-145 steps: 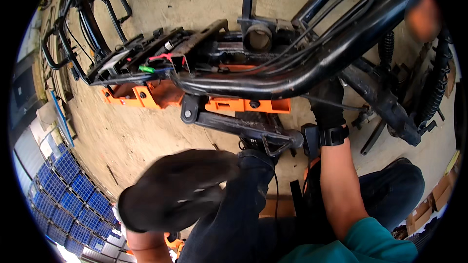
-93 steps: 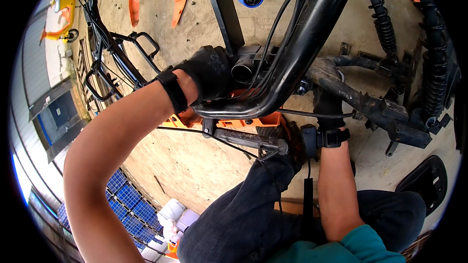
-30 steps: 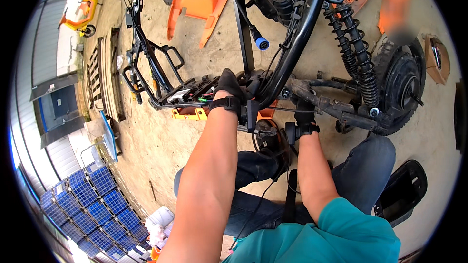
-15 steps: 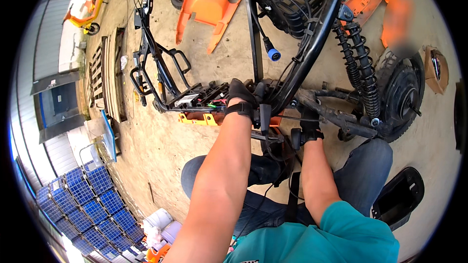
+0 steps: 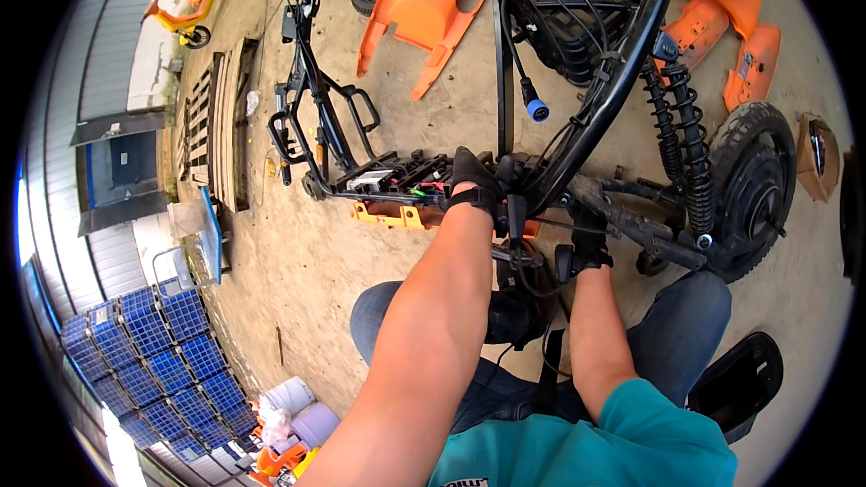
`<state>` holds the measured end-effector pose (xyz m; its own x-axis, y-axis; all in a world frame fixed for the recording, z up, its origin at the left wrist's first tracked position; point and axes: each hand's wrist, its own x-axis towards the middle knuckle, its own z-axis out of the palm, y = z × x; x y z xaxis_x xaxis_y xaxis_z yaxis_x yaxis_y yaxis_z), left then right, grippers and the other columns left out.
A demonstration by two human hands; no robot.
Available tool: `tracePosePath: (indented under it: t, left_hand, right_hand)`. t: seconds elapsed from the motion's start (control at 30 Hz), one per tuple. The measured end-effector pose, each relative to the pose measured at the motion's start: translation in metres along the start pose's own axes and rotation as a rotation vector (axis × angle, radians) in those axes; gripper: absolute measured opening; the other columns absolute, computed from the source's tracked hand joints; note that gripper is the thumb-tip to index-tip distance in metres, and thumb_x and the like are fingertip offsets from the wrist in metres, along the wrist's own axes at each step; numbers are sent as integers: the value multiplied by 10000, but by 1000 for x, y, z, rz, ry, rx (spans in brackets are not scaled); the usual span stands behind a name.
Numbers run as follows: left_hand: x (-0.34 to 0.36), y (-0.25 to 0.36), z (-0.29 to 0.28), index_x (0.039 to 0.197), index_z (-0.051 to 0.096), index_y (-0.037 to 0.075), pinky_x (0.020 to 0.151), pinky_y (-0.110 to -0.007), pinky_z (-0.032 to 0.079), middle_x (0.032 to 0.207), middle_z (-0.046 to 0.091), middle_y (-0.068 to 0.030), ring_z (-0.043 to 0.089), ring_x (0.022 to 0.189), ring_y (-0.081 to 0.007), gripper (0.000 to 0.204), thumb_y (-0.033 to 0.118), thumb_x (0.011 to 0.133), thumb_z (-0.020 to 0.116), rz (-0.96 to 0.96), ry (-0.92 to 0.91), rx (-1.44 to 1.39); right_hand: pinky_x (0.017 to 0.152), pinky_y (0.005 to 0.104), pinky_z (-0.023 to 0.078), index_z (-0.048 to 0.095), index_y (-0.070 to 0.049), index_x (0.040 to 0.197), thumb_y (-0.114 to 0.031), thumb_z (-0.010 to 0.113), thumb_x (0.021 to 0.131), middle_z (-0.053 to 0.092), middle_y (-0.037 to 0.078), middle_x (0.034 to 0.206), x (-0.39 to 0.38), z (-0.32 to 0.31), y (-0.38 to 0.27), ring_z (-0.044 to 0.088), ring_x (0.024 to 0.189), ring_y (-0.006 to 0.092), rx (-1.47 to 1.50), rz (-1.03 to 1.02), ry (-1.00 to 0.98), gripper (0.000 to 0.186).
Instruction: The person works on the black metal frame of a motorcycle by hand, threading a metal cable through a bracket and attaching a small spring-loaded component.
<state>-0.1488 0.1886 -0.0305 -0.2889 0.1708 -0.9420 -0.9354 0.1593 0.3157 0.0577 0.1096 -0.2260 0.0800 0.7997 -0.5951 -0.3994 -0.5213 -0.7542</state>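
Note:
My left hand (image 5: 473, 171), in a black glove, is at the scooter's black tube frame (image 5: 577, 144), beside the battery-bay parts with wires (image 5: 410, 182) and above an orange plastic panel (image 5: 397, 216). Its fingers are mostly hidden, so its grip is unclear. My right hand (image 5: 588, 233), also gloved, reaches under the swingarm (image 5: 631, 221) near the pivot; its fingers are hidden. A cable with a blue connector (image 5: 537, 108) hangs inside the frame. Twin shock absorbers (image 5: 695, 153) lead down to the rear wheel (image 5: 749, 189).
Orange body panels (image 5: 419, 13) lie behind the frame, with yellow scooters (image 5: 189, 4) farther back. Wooden pallets (image 5: 216, 126) and caged blue containers (image 5: 153, 361) line the left side. A black shell (image 5: 735, 383) and a cardboard box (image 5: 816, 158) are at right.
My left hand has moved from the lower left up to the frame's middle. The view has widened and shifted, showing more wheel and panels; over the last second both hands stay in place.

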Motion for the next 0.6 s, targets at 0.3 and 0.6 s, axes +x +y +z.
tracePosePath:
  t: [0.3, 0.6]
  left_hand:
    - [9, 3, -4, 1189, 485, 30, 663, -398, 561, 1172, 499, -171, 537, 980, -312, 429, 379, 943, 455, -41, -30, 46]
    - [10, 6, -4, 1227, 481, 26, 679, -414, 554, 1182, 501, -192, 567, 942, -315, 490, 424, 945, 433, -54, -31, 80]
  right_hand:
    - [747, 327, 523, 580, -79, 1062, -310, 524, 971, 614, 55, 1019, -2, 1, -1, 594, 878, 178, -3, 15, -1, 255]
    - [743, 329, 525, 581, -81, 1061, -310, 528, 968, 616, 57, 1013, -6, 1, -8, 595, 873, 177, -6, 47, 3, 253]
